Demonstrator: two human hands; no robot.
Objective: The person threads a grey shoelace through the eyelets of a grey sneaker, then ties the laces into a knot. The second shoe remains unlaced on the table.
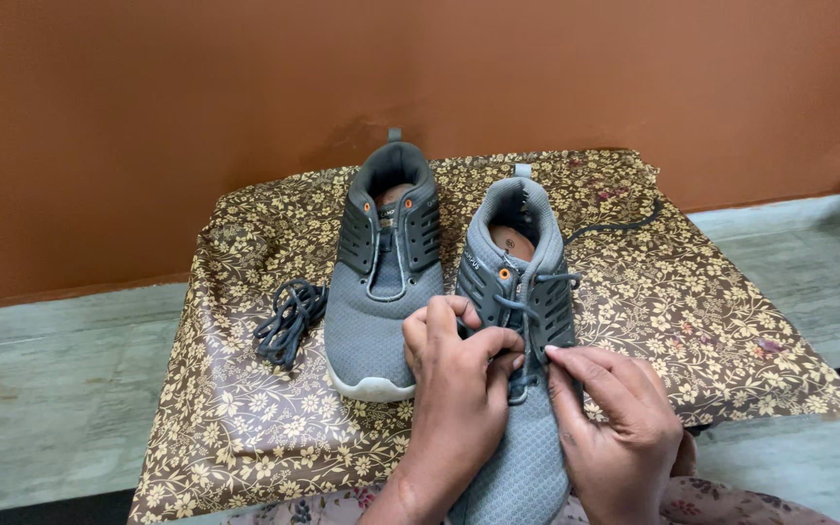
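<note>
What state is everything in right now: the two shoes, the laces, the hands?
Right shoe: partly laced, lace end trailing onto the cloth.
Left shoe: unlaced, standing upright.
Loose lace: bundled on the cloth beside the left shoe.
Left hand: fingers pinched at the right shoe's lace.
Right hand: fingers pinched at the same lace.
Floral cloth: spread over a low table.

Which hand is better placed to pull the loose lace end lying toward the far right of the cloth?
Probably the right hand: the dark lace end lies on its side, beyond the grey mesh shoe.
</note>
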